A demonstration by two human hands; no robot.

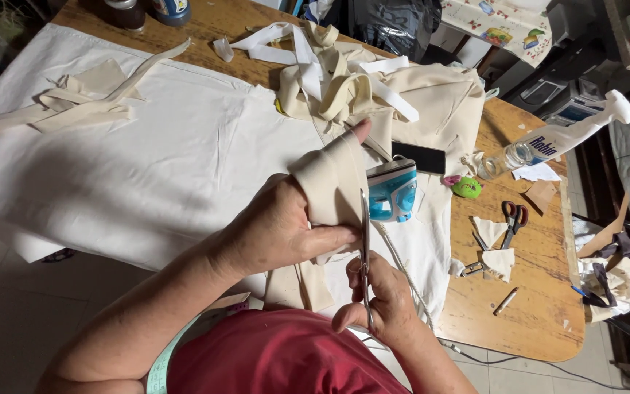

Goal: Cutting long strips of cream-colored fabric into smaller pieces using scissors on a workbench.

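While the left hand [275, 230] holds a folded strip of cream fabric [333, 182] wrapped over its fingers, thumb pressed across the cloth and one fingertip poking out at the top, the right hand [380, 303] grips a pair of scissors [365, 252] with its fingers closed through the handles. The blades point up and away from the person, lying along the right edge of the strip and touching it; whether they are parted or closed cannot be told from this angle. The strip is held in the air above the near edge of a white sheet [133, 160] that covers most of a wooden table [541, 292]. Just beyond the strip lies a blue and white iron [394, 191] on the sheet, its cord [406, 273] trailing back toward the person. Farther up the table sits a heap of cream cloth and white bands [359, 84], with a dark phone [418, 157] at its lower edge. A second bundle of cream strips [74, 102] lies well apart on the left of the sheet. On the bare wood to the right are red-handled scissors [513, 219], small fabric scraps [494, 244], a green pincushion-like object [467, 187] and a clear spray bottle [555, 138] lying on its side. A pale green measuring tape [165, 361] hangs at the person's red shirt [286, 357]
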